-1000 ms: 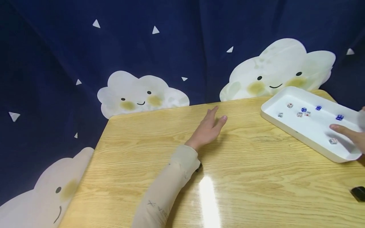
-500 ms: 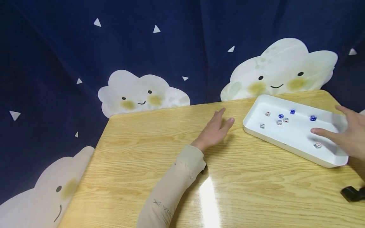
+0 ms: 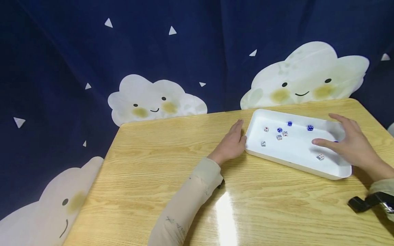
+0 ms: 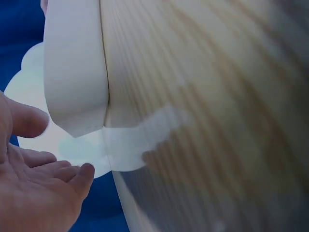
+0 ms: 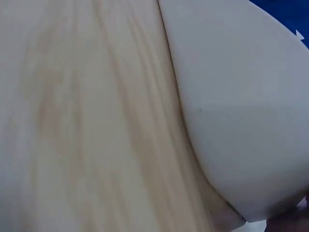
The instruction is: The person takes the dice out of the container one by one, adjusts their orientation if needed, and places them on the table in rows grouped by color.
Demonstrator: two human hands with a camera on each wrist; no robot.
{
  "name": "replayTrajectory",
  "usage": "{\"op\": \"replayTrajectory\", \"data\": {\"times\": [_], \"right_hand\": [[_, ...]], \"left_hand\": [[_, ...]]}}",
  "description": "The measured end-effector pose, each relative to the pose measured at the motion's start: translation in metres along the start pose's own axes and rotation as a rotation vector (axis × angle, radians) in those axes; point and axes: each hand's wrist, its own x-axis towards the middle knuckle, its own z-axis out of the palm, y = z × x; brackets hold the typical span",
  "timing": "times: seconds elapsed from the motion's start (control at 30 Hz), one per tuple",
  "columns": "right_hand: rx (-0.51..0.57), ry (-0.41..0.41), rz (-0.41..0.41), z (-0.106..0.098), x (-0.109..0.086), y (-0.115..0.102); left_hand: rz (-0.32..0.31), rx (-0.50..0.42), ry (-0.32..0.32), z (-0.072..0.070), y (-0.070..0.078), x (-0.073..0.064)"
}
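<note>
A shallow white tray [image 3: 298, 164] lies on the wooden table, with several small white and blue dice scattered inside, among them a white die [image 3: 320, 156] and a blue die [image 3: 310, 127]. Close against the tray's left end is my left hand [image 3: 229, 145], fingers extended; the left wrist view shows its thumb and fingers spread near the tray's end wall [image 4: 77, 67]. My right hand [image 3: 355, 147] is at the right end, thumb and fingers spread, the thumb reaching over the inside. It partly covers one blue die. Only a sliver of it shows in the right wrist view, beside the tray's side wall [image 5: 241, 111].
The wooden table [image 3: 154, 164] extends to the left and in front of the tray. A dark blue curtain [image 3: 184, 51] with white smiling clouds stands along the table's back edge. A black strap [image 3: 369, 201] is around the right wrist.
The tray with its dice has slid left across the table, the right hand moving along at its right end. The left hand has shifted slightly right, and its gap to the tray has closed up.
</note>
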Motion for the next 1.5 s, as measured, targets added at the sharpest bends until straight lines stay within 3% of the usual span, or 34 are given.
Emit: {"op": "replayTrajectory", "data": {"times": [0.37, 0.57, 0.73, 1.13, 1.5], "right_hand": [[0.059, -0.083, -0.078, 0.016, 0.012, -0.021], [0.102, -0.121, -0.092, 0.028, 0.016, -0.033], [0.119, -0.136, -0.109, 0.037, 0.021, -0.043], [0.138, -0.124, -0.173, 0.048, 0.031, -0.054], [0.118, -0.126, -0.100, 0.045, 0.026, -0.057]], "left_hand": [[0.006, 0.131, -0.052, -0.011, -0.011, -0.008], [-0.077, 0.151, 0.011, -0.016, -0.019, -0.013], [-0.068, 0.179, 0.073, -0.022, -0.028, -0.018], [-0.111, 0.138, 0.091, -0.033, -0.042, -0.031], [-0.144, 0.081, 0.068, -0.042, -0.052, -0.037]]}}
